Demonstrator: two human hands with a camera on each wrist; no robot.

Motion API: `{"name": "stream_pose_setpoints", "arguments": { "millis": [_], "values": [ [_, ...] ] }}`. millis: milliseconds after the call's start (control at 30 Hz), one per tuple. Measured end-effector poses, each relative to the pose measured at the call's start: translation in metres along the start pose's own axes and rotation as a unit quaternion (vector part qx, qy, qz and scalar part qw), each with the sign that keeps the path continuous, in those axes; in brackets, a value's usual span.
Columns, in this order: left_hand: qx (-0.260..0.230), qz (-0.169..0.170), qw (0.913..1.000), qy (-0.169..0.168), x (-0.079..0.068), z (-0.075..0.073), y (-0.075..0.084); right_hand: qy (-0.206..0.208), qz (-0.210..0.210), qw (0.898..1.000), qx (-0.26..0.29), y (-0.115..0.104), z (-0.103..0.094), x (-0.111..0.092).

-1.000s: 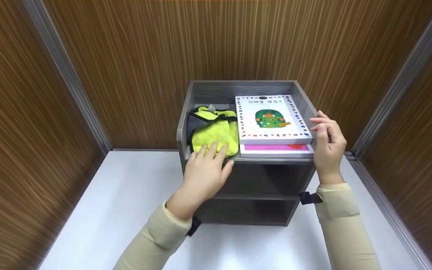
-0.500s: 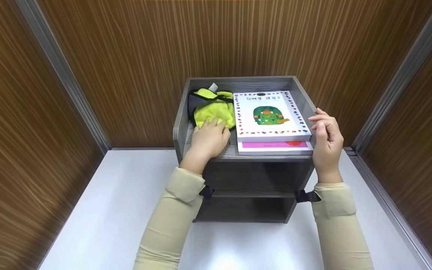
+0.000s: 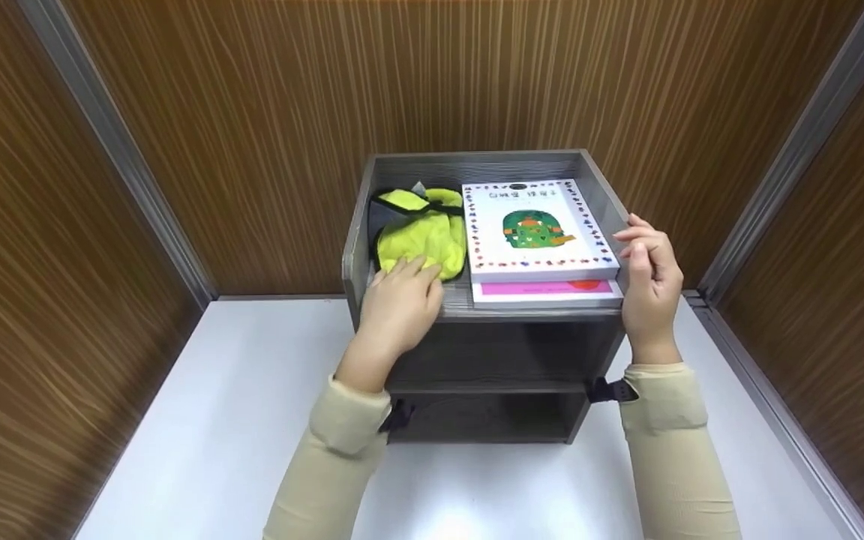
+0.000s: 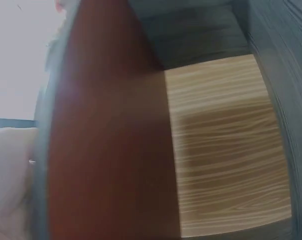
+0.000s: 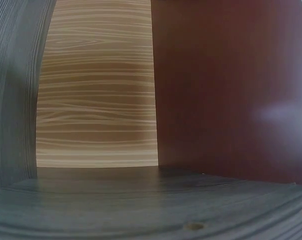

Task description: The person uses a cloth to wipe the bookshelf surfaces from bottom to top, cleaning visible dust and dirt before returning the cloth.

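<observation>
In the head view, my left hand (image 3: 402, 304) lies over the front of a soft yellow-green cloth item (image 3: 424, 240) with black edging, a dark grey side and a white tag. Its fingers rest on the fabric, and the fingertips partly sink into it. The cloth sits in the left half of the top tray of a small grey wooden shelf (image 3: 507, 319). My right hand (image 3: 653, 292) holds the rim of the shelf's right side panel, fingers bent over the edge. Beside the cloth lies a white book (image 3: 541, 225) with a green backpack picture, atop a pink-and-white book (image 3: 544, 295).
Below the tray are open compartments; a striped wood surface (image 4: 226, 150) and a reddish-brown panel (image 4: 111, 140) show inside in the left wrist view. The shelf stands on a white surface (image 3: 267, 390), backed by a brown wood-grain wall (image 3: 477, 75).
My left hand moved forward with the cloth toward the back of the tray, then came back toward the front with it. My right hand stayed at the shelf's right side.
</observation>
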State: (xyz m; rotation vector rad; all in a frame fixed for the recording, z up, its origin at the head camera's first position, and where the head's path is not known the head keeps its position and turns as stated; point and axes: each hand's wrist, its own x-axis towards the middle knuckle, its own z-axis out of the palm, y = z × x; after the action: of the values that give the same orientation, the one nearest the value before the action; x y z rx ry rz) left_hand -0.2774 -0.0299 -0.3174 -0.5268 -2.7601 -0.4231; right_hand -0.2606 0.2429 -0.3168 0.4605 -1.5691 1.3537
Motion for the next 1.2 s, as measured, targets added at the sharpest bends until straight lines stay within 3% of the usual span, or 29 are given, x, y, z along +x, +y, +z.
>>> {"name": "stream_pose_setpoints", "arguments": {
  "millis": [333, 533, 700, 933, 1200],
  "values": [
    [0.014, 0.061, 0.9895, 0.13, -0.048, 0.002, 0.003, 0.003, -0.004, 1.0, 0.015, 0.0, 0.001, -0.001],
    [0.021, 0.078, 0.9828, 0.166, -0.064, 0.002, 0.007, 0.003, -0.009, 1.0, 0.012, 0.001, 0.001, -0.001],
    [0.021, 0.083, 0.9821, 0.168, -0.068, 0.004, 0.009, 0.002, -0.009, 1.0, 0.011, 0.001, 0.0, 0.0],
    [0.028, 0.061, 0.99, 0.124, -0.069, 0.007, 0.014, 0.003, -0.004, 1.0, 0.009, 0.001, 0.0, -0.001],
    [0.078, 0.047, 0.9883, 0.122, -0.066, 0.014, 0.026, 0.005, -0.009, 1.0, 0.011, 0.0, 0.001, -0.001]
  ]
}}
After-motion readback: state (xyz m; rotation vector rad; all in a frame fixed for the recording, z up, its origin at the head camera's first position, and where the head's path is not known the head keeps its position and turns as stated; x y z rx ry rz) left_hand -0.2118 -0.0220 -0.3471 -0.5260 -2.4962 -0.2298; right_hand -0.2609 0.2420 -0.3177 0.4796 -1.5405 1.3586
